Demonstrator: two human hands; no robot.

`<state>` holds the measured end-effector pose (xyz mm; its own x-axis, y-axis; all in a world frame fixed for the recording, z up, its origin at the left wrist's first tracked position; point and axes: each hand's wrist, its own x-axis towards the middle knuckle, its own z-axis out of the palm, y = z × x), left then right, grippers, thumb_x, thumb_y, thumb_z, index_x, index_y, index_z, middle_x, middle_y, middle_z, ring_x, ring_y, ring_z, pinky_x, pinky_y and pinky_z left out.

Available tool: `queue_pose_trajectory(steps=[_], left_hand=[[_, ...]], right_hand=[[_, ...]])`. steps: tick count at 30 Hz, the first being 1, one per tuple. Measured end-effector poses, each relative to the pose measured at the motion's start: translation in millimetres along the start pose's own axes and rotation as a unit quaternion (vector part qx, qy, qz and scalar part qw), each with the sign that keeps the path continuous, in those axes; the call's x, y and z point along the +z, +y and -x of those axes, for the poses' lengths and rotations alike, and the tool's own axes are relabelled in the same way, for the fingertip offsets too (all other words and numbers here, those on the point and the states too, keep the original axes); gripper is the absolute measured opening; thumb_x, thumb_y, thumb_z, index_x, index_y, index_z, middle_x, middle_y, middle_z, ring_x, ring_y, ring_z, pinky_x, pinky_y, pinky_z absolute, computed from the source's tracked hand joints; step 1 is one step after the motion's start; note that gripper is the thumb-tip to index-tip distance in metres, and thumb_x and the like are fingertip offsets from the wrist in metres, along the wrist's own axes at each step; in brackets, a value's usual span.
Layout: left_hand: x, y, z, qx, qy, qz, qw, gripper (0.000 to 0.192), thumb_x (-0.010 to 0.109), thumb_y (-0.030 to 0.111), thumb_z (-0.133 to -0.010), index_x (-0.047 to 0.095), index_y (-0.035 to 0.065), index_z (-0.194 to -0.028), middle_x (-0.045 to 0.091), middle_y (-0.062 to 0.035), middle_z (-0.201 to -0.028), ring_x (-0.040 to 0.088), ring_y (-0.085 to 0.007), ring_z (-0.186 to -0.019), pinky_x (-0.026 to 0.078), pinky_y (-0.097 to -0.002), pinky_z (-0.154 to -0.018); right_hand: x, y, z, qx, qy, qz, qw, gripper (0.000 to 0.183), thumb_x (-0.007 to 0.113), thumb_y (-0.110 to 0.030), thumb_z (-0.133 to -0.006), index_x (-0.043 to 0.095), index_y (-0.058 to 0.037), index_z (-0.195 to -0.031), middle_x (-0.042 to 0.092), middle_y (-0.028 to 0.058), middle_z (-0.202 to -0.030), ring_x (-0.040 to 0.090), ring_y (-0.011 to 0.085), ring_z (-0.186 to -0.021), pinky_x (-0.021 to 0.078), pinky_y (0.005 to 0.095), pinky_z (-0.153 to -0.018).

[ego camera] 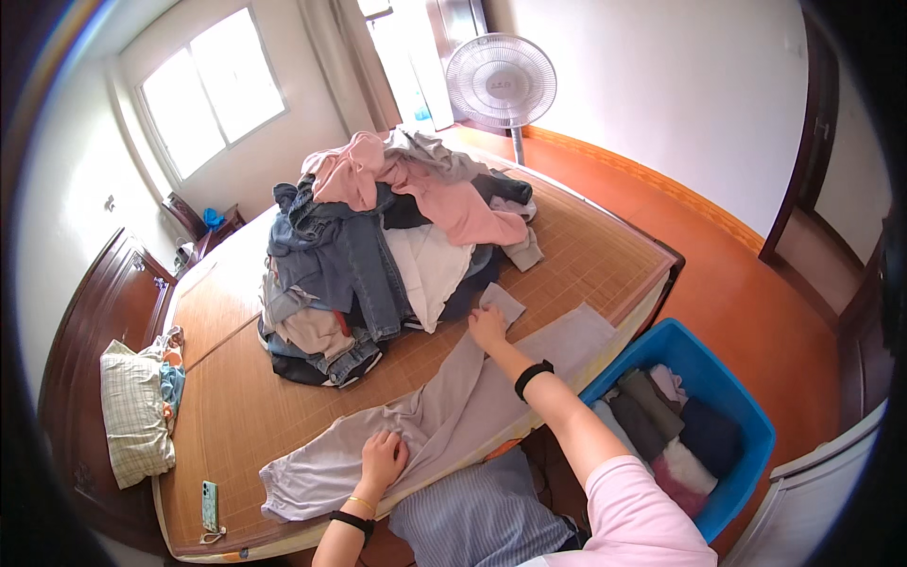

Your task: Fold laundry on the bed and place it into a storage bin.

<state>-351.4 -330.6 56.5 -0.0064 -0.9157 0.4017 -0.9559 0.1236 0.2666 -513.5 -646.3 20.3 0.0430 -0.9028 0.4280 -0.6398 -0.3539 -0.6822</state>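
Observation:
A pair of light grey trousers lies spread along the near edge of the bed, with its elastic waistband towards the left. One leg lies flat along the bed edge; the other angles away towards the clothes pile. On the upper part of the trousers, my left hand rests with curled fingers, and whether it pinches the cloth is unclear. My right hand grips the farther leg close to its hem. The fabric is wrinkled near my left hand.
A large heap of clothes sits on the bed's woven mat. Right of the bed stands a blue plastic bin holding folded clothes. A phone and a checked pillow lie at left. A pedestal fan stands behind.

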Motion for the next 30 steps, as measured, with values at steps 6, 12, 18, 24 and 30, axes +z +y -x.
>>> queue_pose_trajectory(steps=[6, 12, 18, 24, 30], left_hand=[[14, 16, -20, 0.014, -0.011, 0.017, 1.000, 0.012, 0.058, 0.013, -0.080, 0.053, 0.0041, -0.074, 0.054, -0.0143, -0.074, 0.054, -0.0349, -0.073, 0.044, -0.0447, -0.066], [-3, -2, -7, 0.004, 0.013, -0.006, 1.000, 0.010, 0.057, 0.012, -0.079, 0.052, 0.0037, -0.076, 0.053, -0.0149, -0.076, 0.053, -0.0351, -0.076, 0.044, -0.0446, -0.065], [-6, 7, -11, 0.025, 0.001, -0.010, 1.000, 0.024, 0.058, 0.012, -0.077, 0.058, 0.0065, -0.101, 0.056, -0.0140, -0.105, 0.052, -0.0337, -0.098, 0.042, -0.0430, -0.084], [-6, 16, -10, 0.062, -0.022, -0.047, 0.997, 0.032, 0.057, 0.014, -0.078, 0.057, 0.0059, -0.109, 0.054, -0.0140, -0.114, 0.050, -0.0338, -0.106, 0.040, -0.0440, -0.089], [-10, 19, -9, 0.058, -0.043, -0.062, 0.995, 0.030, 0.058, 0.014, -0.078, 0.057, 0.0062, -0.107, 0.055, -0.0144, -0.112, 0.050, -0.0341, -0.105, 0.040, -0.0443, -0.089]], right_hand=[[-50, 78, -50, -0.075, -0.082, -0.021, 0.994, 0.031, 0.049, -0.019, -0.090, 0.067, 0.0055, -0.088, 0.063, 0.0255, -0.098, 0.060, 0.0388, -0.094, 0.0461, 0.0455, -0.083], [-143, 75, 5, -0.045, 0.030, -0.225, 0.973, 0.033, 0.052, -0.025, -0.091, 0.067, 0.0047, -0.096, 0.064, 0.0228, -0.098, 0.060, 0.0364, -0.095, 0.0456, 0.0396, -0.085], [-201, 132, 75, 0.110, -0.069, -0.267, 0.955, 0.030, 0.054, -0.021, -0.092, 0.063, 0.0008, -0.110, 0.066, 0.0157, -0.099, 0.062, 0.0264, -0.093, 0.0476, 0.0345, -0.082], [-198, 137, 28, 0.158, -0.055, -0.213, 0.963, 0.048, 0.057, -0.032, -0.090, 0.052, -0.0063, -0.130, 0.066, 0.0134, -0.101, 0.063, 0.0246, -0.094, 0.0505, 0.0365, -0.078], [-180, 119, 3, 0.108, -0.024, 0.109, 0.988, 0.048, 0.067, -0.039, -0.080, 0.060, -0.0116, -0.118, 0.061, 0.0152, -0.109, 0.058, 0.0298, -0.104, 0.0478, 0.0421, -0.085]])
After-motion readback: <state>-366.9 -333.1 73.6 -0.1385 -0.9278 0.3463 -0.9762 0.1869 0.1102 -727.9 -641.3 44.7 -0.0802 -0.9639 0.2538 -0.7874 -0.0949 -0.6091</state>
